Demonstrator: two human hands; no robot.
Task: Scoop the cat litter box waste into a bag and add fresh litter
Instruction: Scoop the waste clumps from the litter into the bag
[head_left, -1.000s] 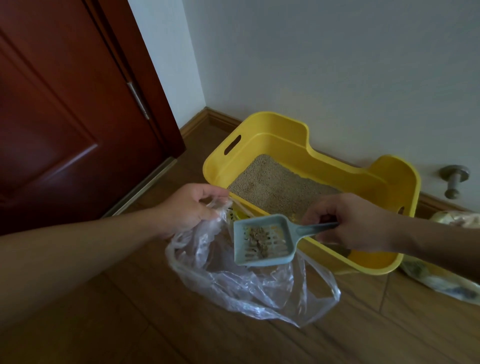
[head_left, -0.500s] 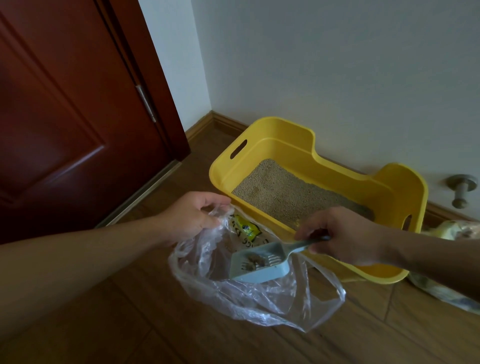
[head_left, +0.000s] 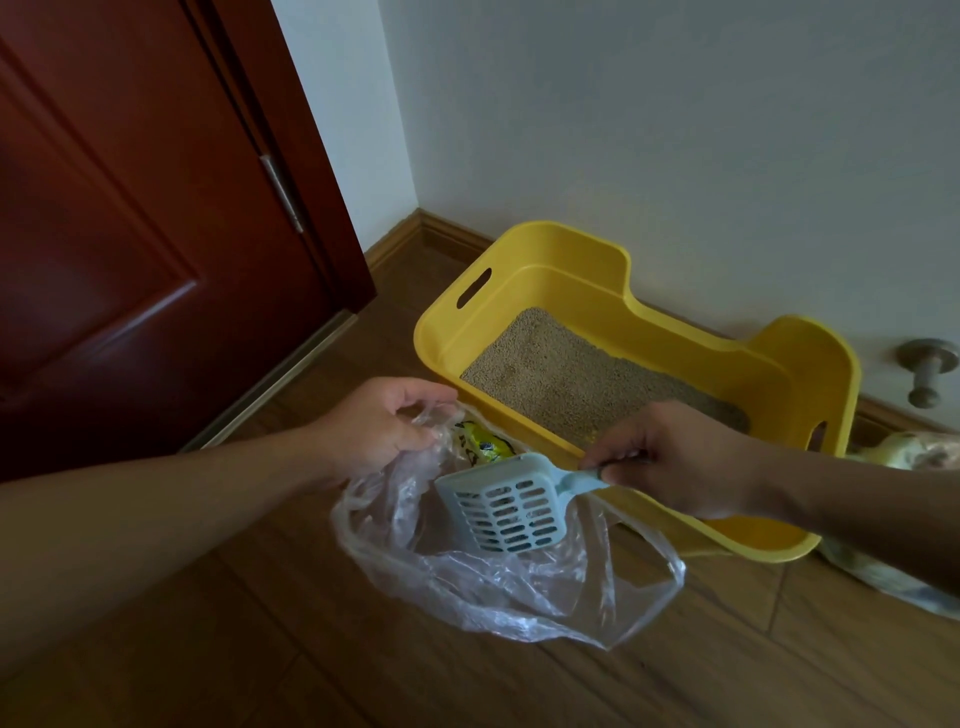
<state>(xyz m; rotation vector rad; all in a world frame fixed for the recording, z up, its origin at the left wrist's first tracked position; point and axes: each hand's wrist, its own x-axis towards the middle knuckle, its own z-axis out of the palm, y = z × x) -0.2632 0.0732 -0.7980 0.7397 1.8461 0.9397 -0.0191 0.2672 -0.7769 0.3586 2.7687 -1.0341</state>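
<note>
Glossy yellow plastic box, crinkly clear plastic bag, wood floor.

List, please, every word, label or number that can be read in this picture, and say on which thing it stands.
Yellow packet, seen through the clear bag: dark print, too blurred to read.
Litter box, scoop: no text visible.
Nothing here can be read.

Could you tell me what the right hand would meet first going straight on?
Probably the clear plastic bag: the right hand aims its litter scoop into the mouth held open by the left hand, though depth is unclear.
</note>
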